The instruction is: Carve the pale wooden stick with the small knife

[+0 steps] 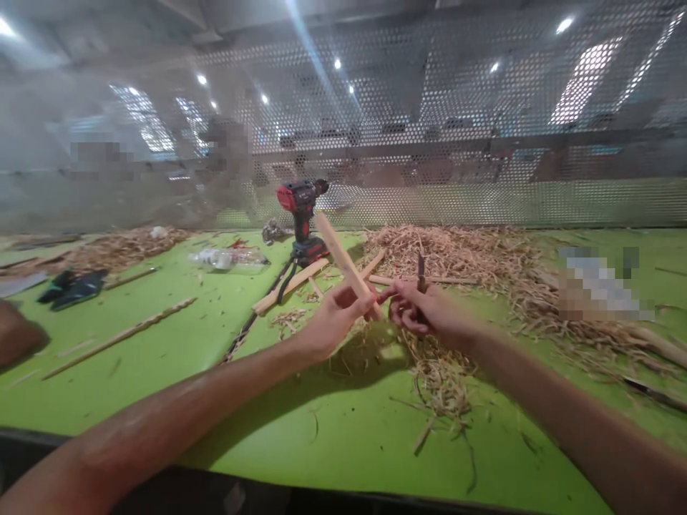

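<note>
My left hand [338, 318] is closed around the lower part of a pale squared wood strip [343, 257], which leans up and to the left. Just to its right is my right hand [416, 307], curled around a knife [421, 270] whose dark narrow blade points upward. Its handle is hidden in the palm. The right index finger reaches toward the lower end of the strip and seems to touch it. Below both hands lies a loose clump of wood shavings [443, 386] on the green tabletop [300, 443].
A red and black cordless drill [303, 214] stands behind the strip, near flat wood pieces [293, 286]. A clear plastic bottle [230, 259] and a thin carved stick [121, 336] lie left. A shavings heap [461, 250] spreads before the perforated screen [483, 172]. Another person's hand [18, 335] shows far left.
</note>
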